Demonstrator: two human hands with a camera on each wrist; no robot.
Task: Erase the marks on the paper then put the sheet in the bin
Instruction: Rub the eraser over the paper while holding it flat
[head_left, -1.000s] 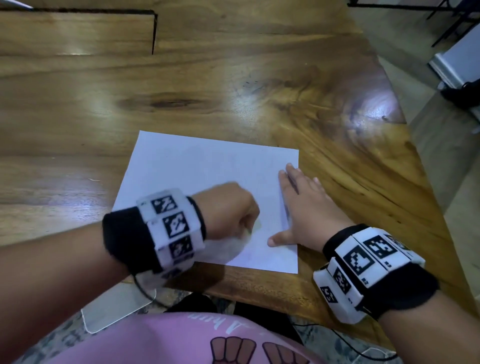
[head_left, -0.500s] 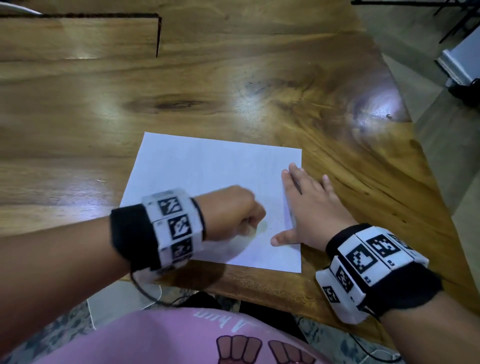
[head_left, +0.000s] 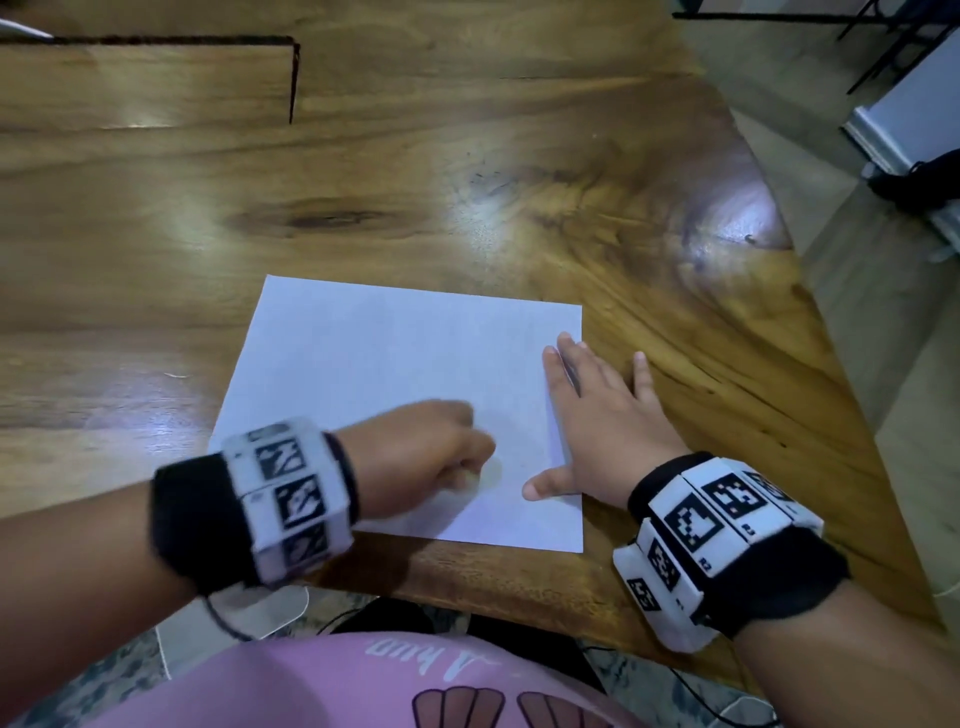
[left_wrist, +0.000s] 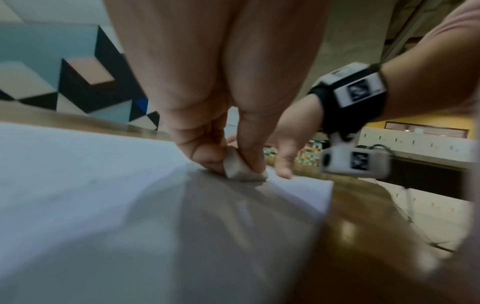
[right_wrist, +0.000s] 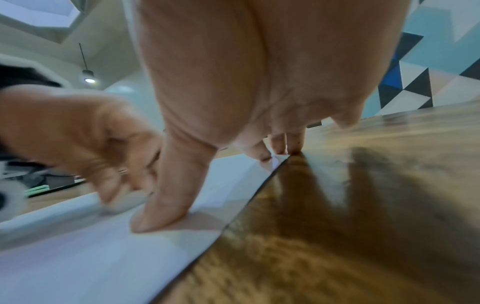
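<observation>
Shifted a little toward the left edge of the table since a moment before: the left hand (head_left: 423, 457), fist now further from the right hand, gap between them wider. Paper unmoved against the wood grain; right hand in the same spot.

Far left, bare wooden table (head_left: 130, 249) with a dark knot in the grain and a cut-out notch toward the far left corner. On the left wrist, a black band with white marker blocks (head_left: 283, 499).

Next, the white paper (head_left: 374, 353), flat on the table near the front edge, right of centre, its near edge just short of the table's front edge. No clear marks readable on it; surface blurred in places.

On the paper's near half, the left hand, fingers curled, pinching a small pale eraser (left_wrist: 242, 169) between thumb and fingertips, the eraser pressed down onto the sheet. Motion blur over the fist in the head view.

Further right, the right hand (head_left: 597, 415), spread flat, palm down across the paper's right edge: thumb (right_wrist: 161, 207) and first fingers pressing on the sheet, little finger out on the bare wood. Fingers straight, holding nothing.

On the right wrist, another black band with marker blocks (head_left: 722, 540).

Beyond the right edge of the table, grey floor (head_left: 893, 322). Below the front edge, a pink shirt (head_left: 337, 686).
</observation>
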